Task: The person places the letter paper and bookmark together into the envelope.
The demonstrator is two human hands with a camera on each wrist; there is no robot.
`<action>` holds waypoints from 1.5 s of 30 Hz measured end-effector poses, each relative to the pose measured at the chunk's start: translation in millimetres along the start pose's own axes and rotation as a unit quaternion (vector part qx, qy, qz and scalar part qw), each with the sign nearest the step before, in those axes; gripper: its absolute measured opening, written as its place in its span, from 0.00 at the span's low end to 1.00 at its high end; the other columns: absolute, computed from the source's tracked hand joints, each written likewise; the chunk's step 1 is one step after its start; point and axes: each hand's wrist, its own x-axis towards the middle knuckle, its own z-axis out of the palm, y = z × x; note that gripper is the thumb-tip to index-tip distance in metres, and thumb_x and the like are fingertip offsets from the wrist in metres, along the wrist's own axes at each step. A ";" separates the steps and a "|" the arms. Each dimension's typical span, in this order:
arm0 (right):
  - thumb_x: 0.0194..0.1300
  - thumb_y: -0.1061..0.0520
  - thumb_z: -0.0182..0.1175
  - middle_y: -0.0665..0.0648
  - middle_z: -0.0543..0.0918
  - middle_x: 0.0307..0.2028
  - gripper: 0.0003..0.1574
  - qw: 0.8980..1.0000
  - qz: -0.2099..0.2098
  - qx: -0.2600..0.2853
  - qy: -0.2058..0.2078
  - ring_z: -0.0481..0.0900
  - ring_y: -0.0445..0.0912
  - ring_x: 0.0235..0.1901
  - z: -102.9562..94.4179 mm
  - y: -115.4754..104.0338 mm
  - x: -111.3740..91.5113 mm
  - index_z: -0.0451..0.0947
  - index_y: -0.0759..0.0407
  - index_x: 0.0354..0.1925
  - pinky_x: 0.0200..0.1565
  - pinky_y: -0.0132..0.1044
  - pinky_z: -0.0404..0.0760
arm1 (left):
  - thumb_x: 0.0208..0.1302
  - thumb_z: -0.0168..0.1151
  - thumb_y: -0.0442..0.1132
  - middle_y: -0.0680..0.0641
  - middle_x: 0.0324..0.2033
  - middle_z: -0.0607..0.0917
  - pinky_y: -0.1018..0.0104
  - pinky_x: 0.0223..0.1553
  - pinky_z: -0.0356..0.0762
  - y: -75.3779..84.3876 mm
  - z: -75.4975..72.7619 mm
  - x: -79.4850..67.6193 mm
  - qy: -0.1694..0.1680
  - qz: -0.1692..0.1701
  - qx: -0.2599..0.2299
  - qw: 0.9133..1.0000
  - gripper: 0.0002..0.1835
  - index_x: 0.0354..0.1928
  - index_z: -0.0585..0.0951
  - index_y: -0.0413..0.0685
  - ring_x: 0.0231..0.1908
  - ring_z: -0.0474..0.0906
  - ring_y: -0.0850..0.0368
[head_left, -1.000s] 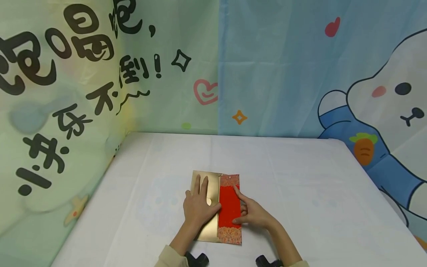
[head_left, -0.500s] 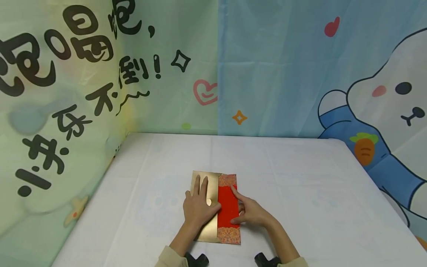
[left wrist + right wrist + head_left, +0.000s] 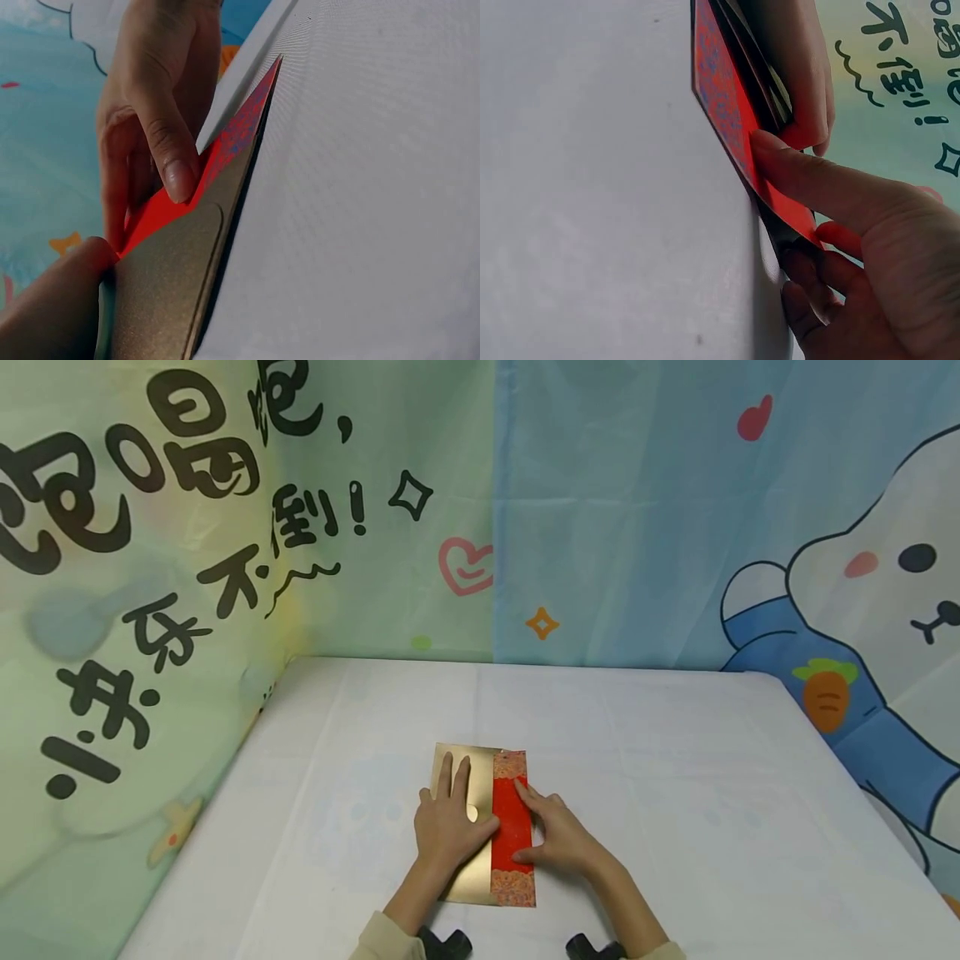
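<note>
A folded card with a gold panel (image 3: 472, 883) and a red panel (image 3: 511, 835) lies on the white table in the head view. Patterned orange bands cross the red panel's two ends. My left hand (image 3: 448, 828) presses flat on the gold side, fingers straight, thumb by the fold. At the red panel's outer edge, my right hand (image 3: 566, 837) pinches it, thumb on one face and fingers beneath. In the right wrist view that red flap (image 3: 724, 105) slopes up off the table. Most of the gold panel's middle is hidden under my left hand.
White cloth covers the table (image 3: 637, 752) around the card. A printed fabric backdrop (image 3: 600, 510) stands behind and at the left. Black wrist mounts (image 3: 446, 943) show at the bottom of the head view.
My right hand has shifted slightly left with the red panel's outer edge, and the red panel looks narrower as it tilts up. My left hand stays in place on the gold side.
</note>
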 end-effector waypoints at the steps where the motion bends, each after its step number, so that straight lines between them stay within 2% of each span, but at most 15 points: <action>1: 0.34 0.46 0.76 0.56 0.62 0.66 0.67 1.000 0.000 -0.004 0.000 0.63 0.41 0.40 0.0 -0.2 0.2 0.55 0.59 0.69 0.46 0.40 0.69 | 0.41 0.53 0.64 0.50 0.70 0.54 0.68 0.17 0.60 0.2 0.0 -0.1 0.000 0.000 0.000 1.000 0.49 0.70 0.58 0.59 0.30 0.68 0.46; 6: 0.31 0.42 0.77 0.55 0.66 0.64 0.65 0.998 0.005 -0.054 0.026 0.62 0.42 0.39 -1.6 -1.9 -1.3 0.60 0.56 0.67 0.42 0.39 0.69 | 0.41 0.54 0.64 0.50 0.70 0.54 0.68 0.17 0.60 0.7 0.1 -0.2 -0.002 0.000 -0.002 1.000 0.49 0.70 0.58 0.59 0.29 0.68 0.47; 10: 0.28 0.36 0.75 0.52 0.71 0.61 0.65 0.992 0.004 -0.112 0.052 0.64 0.43 0.39 -1.7 -1.7 -1.5 0.64 0.51 0.66 0.39 0.39 0.65 | 0.40 0.53 0.63 0.50 0.70 0.54 0.68 0.17 0.60 0.3 1.3 -0.1 -0.001 -0.002 -0.001 1.000 0.48 0.70 0.58 0.60 0.29 0.68 0.46; 13: 0.29 0.31 0.73 0.51 0.73 0.59 0.65 0.990 -0.001 -0.127 0.063 0.66 0.47 0.46 2.2 0.7 -0.2 0.64 0.47 0.66 0.46 0.43 0.64 | 0.40 0.53 0.63 0.50 0.70 0.54 0.67 0.18 0.61 -0.4 2.3 0.2 0.001 -0.001 0.001 1.000 0.48 0.70 0.58 0.60 0.30 0.68 0.46; 16: 0.32 0.28 0.69 0.52 0.72 0.60 0.64 0.991 -0.017 -0.117 0.059 0.61 0.54 0.59 8.0 4.0 1.5 0.62 0.48 0.67 0.59 0.55 0.53 | 0.40 0.54 0.64 0.50 0.70 0.54 0.67 0.18 0.62 -0.8 2.6 0.4 0.001 0.001 0.002 1.000 0.49 0.70 0.58 0.60 0.31 0.69 0.46; 18: 0.34 0.26 0.67 0.55 0.70 0.61 0.64 0.992 -0.030 -0.106 0.054 0.55 0.56 0.65 11.0 6.2 2.4 0.62 0.50 0.67 0.61 0.61 0.43 | 0.40 0.54 0.64 0.50 0.70 0.54 0.67 0.19 0.63 -0.7 2.5 0.2 0.001 0.002 0.001 1.000 0.49 0.70 0.58 0.60 0.31 0.69 0.46; 20: 0.36 0.26 0.66 0.56 0.69 0.62 0.64 0.993 -0.043 -0.102 0.049 0.52 0.56 0.66 12.5 7.4 3.2 0.62 0.53 0.67 0.60 0.63 0.38 | 0.40 0.54 0.64 0.50 0.70 0.54 0.67 0.19 0.63 -0.8 2.4 -0.1 0.000 0.002 0.001 1.000 0.49 0.70 0.58 0.60 0.31 0.69 0.47; 28: 0.33 0.23 0.65 0.56 0.69 0.62 0.64 0.988 -0.048 -0.129 0.066 0.55 0.54 0.66 11.0 6.1 5.2 0.64 0.49 0.66 0.59 0.66 0.43 | 0.40 0.54 0.65 0.50 0.70 0.54 0.67 0.19 0.64 -1.5 2.4 0.2 -0.001 0.002 0.005 1.000 0.49 0.70 0.58 0.60 0.31 0.69 0.46; 32: 0.34 0.23 0.64 0.56 0.68 0.63 0.64 0.988 -0.058 -0.130 0.063 0.54 0.55 0.66 12.3 5.1 7.0 0.64 0.50 0.66 0.58 0.67 0.43 | 0.40 0.54 0.65 0.49 0.69 0.55 0.67 0.19 0.64 -2.1 1.4 1.0 0.004 0.004 0.003 1.000 0.49 0.69 0.59 0.59 0.31 0.69 0.47; 38: 0.40 0.24 0.62 0.58 0.63 0.66 0.63 0.989 -0.077 -0.117 0.039 0.49 0.57 0.68 14.3 4.5 9.8 0.60 0.51 0.68 0.58 0.66 0.40 | 0.40 0.56 0.66 0.48 0.69 0.57 0.65 0.20 0.66 -3.1 0.0 1.7 0.015 0.004 0.001 1.000 0.49 0.68 0.61 0.58 0.31 0.70 0.45; 45: 0.39 0.26 0.64 0.54 0.63 0.66 0.64 0.994 -0.060 -0.092 0.008 0.49 0.57 0.67 7.8 8.8 6.9 0.58 0.51 0.69 0.61 0.62 0.39 | 0.40 0.56 0.66 0.49 0.69 0.56 0.65 0.20 0.65 -2.5 1.6 1.0 0.010 0.008 -0.006 1.000 0.49 0.69 0.60 0.58 0.31 0.69 0.45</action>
